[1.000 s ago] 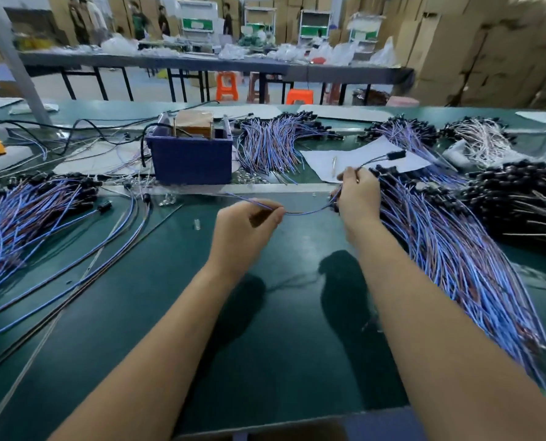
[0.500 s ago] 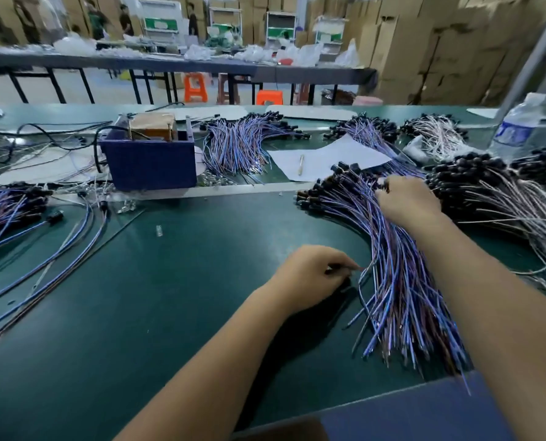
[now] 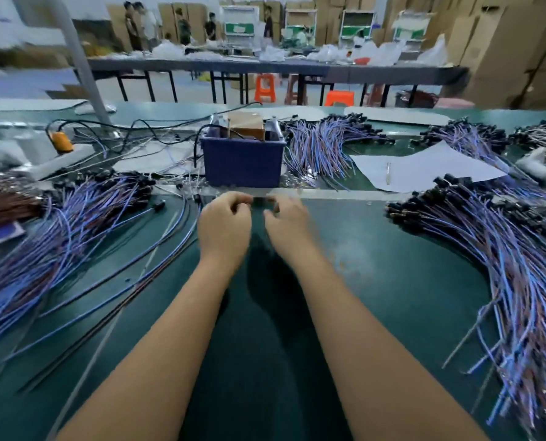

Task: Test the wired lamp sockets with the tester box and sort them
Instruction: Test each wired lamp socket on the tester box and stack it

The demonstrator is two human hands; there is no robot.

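hands meet just in front of the blue tester box (image 3: pixel 242 160) on the green table (image 3: pixel 376 265). left hand (image 3: pixel 224 224) has its fingers curled inward toward the thumb; right hand (image 3: pixel 286 222) curls likewise, close beside it but apart. motion blur hides what either pinches, so i cannot tell whether a wire sits between them. one pile of wired lamp sockets (image 3: pixel 58 224) fans out to the left of the hands, another heap (image 3: pixel 501 249) lies to the right. behind the right heap rests a white sheet of paper (image 3: pixel 424 168).
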